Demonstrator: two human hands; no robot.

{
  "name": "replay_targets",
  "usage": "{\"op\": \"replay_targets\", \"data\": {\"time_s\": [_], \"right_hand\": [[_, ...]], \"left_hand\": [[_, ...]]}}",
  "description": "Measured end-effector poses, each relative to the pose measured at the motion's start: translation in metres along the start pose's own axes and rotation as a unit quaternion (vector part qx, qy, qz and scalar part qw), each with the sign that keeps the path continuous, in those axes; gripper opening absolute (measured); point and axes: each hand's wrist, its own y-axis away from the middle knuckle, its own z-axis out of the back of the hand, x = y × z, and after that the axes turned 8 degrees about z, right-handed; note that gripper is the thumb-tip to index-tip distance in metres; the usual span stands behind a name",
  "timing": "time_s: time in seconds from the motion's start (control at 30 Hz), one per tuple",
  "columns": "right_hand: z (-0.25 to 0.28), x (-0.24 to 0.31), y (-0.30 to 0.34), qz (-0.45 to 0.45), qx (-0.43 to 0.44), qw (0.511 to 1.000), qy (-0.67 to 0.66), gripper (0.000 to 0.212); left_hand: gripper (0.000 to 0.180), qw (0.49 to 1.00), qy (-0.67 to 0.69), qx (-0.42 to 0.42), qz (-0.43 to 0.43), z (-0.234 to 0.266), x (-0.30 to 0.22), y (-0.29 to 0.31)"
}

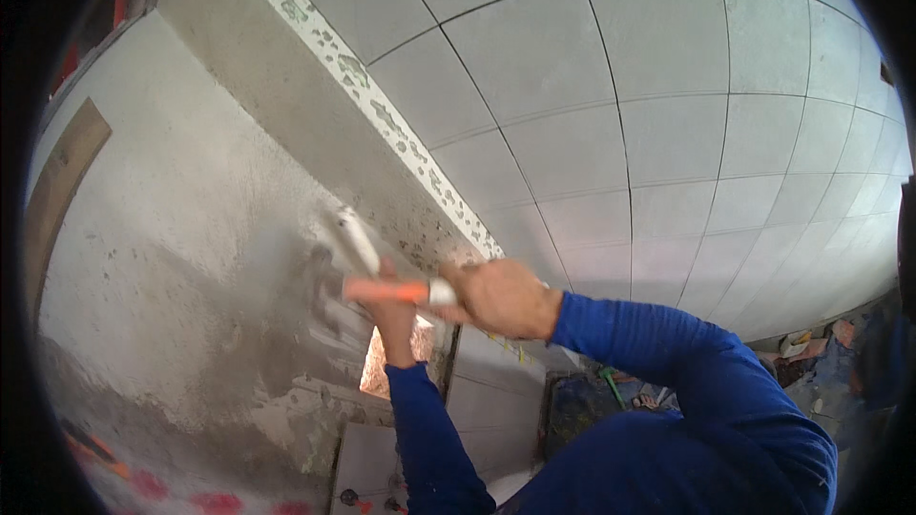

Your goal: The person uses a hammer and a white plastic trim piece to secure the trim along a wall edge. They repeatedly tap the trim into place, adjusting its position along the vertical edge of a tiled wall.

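My right hand (508,298) is closed round the white grip of a hammer (389,290) with an orange handle. Its dark head is smeared by motion and lies close to the plastered wall (210,172). Behind the handle, my left hand (391,320) is closed on a white rod-shaped tool (359,240), which slants up toward the rough wall. The hammer covers part of this hand, and the tool's exact kind does not show. Just below my left hand, a patch of exposed reddish brick (377,370) shows in the wall.
Large grey tiles (572,48) cover the wall on the right, beside a strip with patchy adhesive (372,100). A brown strip (65,172) lies along the wall at far left. Pipe fittings (353,498) stick out at the bottom; rubble (811,348) lies at lower right.
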Motion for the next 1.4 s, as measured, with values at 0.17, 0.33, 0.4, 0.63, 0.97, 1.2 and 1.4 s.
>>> {"op": "replay_targets", "data": {"time_s": [0.17,0.33,0.4,0.63,0.97,1.2,1.4], "right_hand": [[0.015,0.018,0.024,0.228,-0.085,0.969,-0.032,0.058],[0.031,-0.002,0.017,-0.058,-0.023,0.998,0.013,0.053],[0.022,-0.004,0.025,0.000,0.004,0.999,-0.037,0.053],[-0.005,-0.026,0.029,-0.074,-0.008,0.997,-0.009,0.052],[0.007,-0.009,0.026,0.148,-0.109,0.983,-0.031,0.051],[-0.003,-0.019,0.024,0.132,-0.064,0.989,0.003,0.054],[0.002,-0.030,0.026,-0.096,-0.004,0.995,0.026,0.058]], "left_hand": [[0.043,0.984,0.140,-0.032,0.108,-0.026,-0.020,0.014],[0.045,0.995,0.019,-0.035,-0.089,-0.022,-0.019,0.006],[0.047,0.999,0.028,-0.001,-0.019,-0.021,-0.015,0.006],[0.045,0.999,-0.026,-0.025,0.040,-0.022,-0.007,0.013],[0.054,0.994,0.088,-0.027,0.059,-0.043,0.034,0.020],[0.041,0.999,0.015,0.000,0.044,-0.032,0.039,0.015],[0.050,1.000,0.004,-0.023,0.009,-0.023,0.003,0.030]]}}
